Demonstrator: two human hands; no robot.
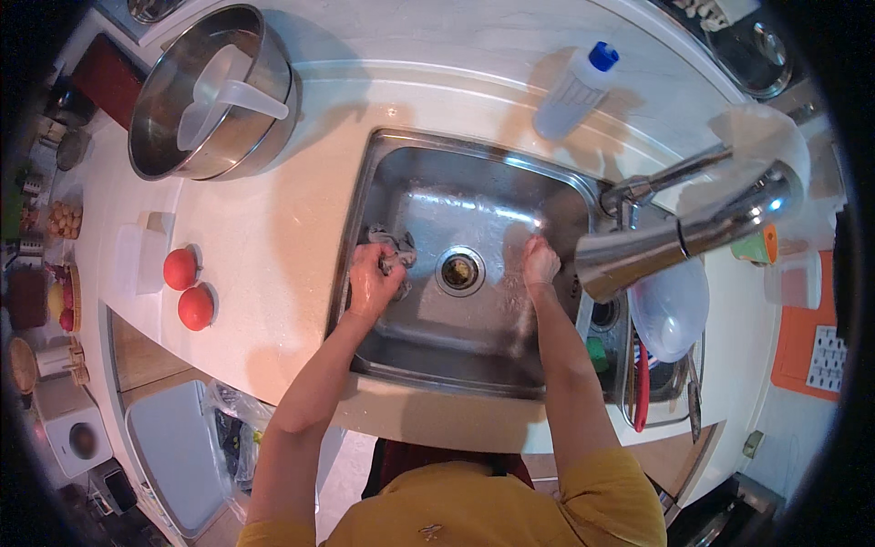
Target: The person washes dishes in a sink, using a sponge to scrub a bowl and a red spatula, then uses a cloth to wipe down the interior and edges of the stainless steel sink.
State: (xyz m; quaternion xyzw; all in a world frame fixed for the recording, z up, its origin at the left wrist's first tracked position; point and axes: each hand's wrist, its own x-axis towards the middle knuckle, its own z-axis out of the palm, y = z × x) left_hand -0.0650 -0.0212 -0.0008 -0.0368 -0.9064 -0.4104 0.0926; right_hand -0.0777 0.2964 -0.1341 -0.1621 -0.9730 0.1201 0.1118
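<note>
My left hand grips a crumpled grey cloth against the left inner wall of a stainless steel sink. On the sink's right side is my right hand, its fingers curled; whether anything lies inside them is hidden. Between the two hands sits the round drain, with some yellowish matter in it. A chrome faucet reaches in from the right, its spout head near my right hand. Wet, shiny patches cover the sink floor.
Left of the sink are two tomatoes, a clear plastic container and a large steel pot topped by a metal bowl with a white plastic scoop. A blue-capped bottle stands behind. A red-handled utensil lies in the right rack.
</note>
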